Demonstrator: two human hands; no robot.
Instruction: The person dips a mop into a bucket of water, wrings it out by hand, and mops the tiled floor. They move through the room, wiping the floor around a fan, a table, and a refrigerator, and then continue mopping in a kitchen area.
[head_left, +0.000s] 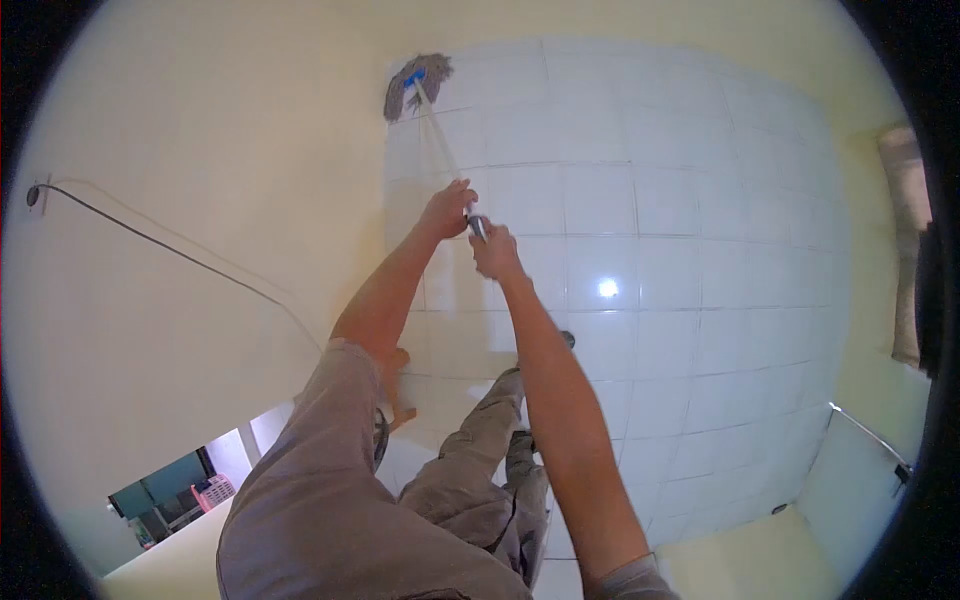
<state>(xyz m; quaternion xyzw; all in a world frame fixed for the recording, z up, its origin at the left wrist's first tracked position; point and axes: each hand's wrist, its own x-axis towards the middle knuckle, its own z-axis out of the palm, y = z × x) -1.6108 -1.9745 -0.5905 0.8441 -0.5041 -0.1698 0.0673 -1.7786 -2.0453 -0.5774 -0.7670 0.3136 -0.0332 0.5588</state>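
A string mop with a grey-brown head (436,72) and a blue clamp (414,78) lies against the far left corner of the white tiled floor (600,200). Its pale handle (437,130) slants back toward me. My left hand (449,210) is wrapped round the handle, farther down the pole. Closer to my body, my right hand (495,250) grips the handle near its dark and silvery end piece (479,228). Both arms are stretched forward.
Cream walls border the floor on the left and far side. A dark cable (165,236) hangs from a socket (33,195) on the left wall. At right are a curtain (905,250) and a pale door (870,470). A wooden piece (400,395) stands beside my legs; a pink basket (212,492) shows at lower left.
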